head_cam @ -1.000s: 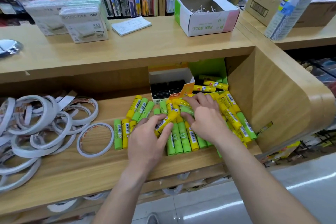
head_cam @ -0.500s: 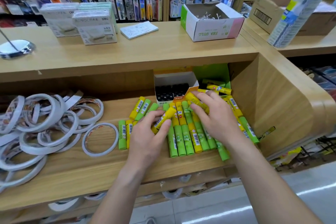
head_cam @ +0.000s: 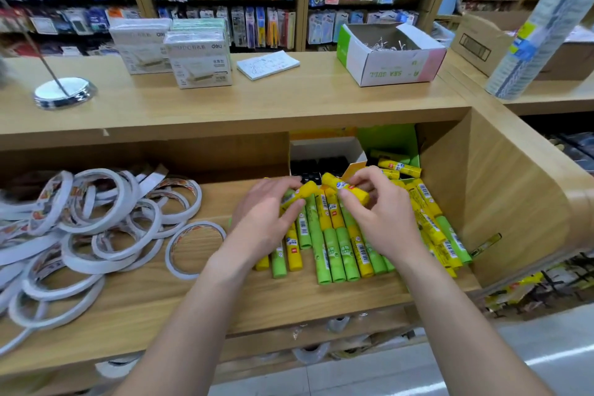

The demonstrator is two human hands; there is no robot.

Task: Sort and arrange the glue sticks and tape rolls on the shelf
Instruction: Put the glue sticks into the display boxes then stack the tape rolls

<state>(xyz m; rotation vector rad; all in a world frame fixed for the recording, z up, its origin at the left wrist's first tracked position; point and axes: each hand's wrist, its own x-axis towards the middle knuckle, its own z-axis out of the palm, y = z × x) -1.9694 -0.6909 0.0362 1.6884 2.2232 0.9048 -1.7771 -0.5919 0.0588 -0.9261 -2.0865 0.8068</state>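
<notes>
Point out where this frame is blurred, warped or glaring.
Head view: the wrapped roll at upper right and the tape rolls at the far left edge are smeared; the glue sticks mid-frame are sharp, barcodes legible; the wide lens bows the counter top; soft, even light, with a glare streak on the floor and a bright sheen on the chrome stand base.

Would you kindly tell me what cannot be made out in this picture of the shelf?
All in the head view.
Hidden by the left hand and right hand: the glue sticks beneath them.
Cut off by the left frame edge and blurred: the tape rolls.
Shadowed and too small to identify: the black items in the white box.
Too small to read: the glue sticks' labels.
</notes>
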